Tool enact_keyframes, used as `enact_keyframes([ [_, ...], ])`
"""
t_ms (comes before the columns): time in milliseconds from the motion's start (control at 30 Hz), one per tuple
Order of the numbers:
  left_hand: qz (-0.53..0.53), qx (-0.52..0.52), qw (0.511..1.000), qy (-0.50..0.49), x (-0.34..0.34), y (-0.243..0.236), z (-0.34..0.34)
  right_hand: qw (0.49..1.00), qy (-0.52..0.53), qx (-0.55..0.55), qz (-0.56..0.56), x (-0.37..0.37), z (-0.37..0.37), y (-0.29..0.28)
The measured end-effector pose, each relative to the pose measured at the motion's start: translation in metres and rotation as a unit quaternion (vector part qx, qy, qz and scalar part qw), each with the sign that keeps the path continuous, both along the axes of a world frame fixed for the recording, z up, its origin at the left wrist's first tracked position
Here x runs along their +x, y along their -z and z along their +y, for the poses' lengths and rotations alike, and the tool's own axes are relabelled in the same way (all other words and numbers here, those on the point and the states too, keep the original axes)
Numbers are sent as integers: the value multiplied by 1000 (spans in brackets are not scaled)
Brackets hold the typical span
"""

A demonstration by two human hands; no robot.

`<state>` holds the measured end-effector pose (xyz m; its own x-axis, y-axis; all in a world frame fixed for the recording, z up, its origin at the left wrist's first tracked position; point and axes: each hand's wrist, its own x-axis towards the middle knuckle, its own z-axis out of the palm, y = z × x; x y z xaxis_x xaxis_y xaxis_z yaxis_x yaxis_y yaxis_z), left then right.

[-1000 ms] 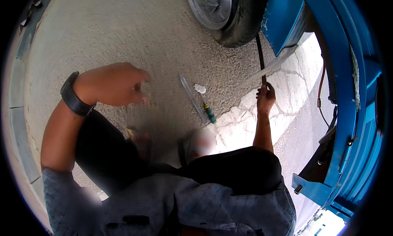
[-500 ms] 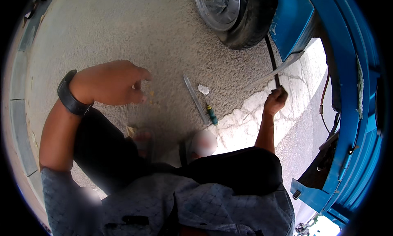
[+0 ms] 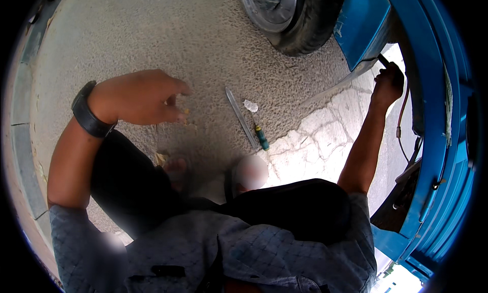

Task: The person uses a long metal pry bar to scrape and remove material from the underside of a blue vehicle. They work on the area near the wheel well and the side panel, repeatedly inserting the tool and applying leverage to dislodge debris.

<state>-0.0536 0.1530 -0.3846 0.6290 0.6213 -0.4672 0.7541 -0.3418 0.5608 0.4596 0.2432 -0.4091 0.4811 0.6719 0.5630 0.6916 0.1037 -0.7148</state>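
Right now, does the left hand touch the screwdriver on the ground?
Apart. The head view shows bare ground between the left hand and the screwdriver.

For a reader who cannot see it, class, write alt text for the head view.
Seen from above, a crouching person's right hand grips a dark tool at a blue vehicle's edge, while the left hand hovers, fingers curled, over concrete ground. A green-handled screwdriver and a metal strip lie between.

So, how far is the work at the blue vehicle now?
Done: nothing visibly finished. In hand: the right hand grips a dark thin tool at the blue vehicle body. Left: the green-handled screwdriver and flat metal strip lie unused; the left hand hovers empty.
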Motion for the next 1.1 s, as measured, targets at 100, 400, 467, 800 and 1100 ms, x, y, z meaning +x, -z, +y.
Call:
enact_keyframes([
  [100,3,3,1000,-7,-3,-2,1,996,68,-9,-59,20,-52,103],
  [400,24,6,1000,16,5,9,6,967,-42,-212,139,26,-94,165],
  [467,24,-5,1000,18,6,10,5,993,-45,-96,60,25,-62,106],
  [800,22,0,1000,-5,1,2,6,993,70,-36,-88,51,-65,136],
  [1100,40,3,999,15,11,7,8,983,7,-139,119,47,-85,152],
])
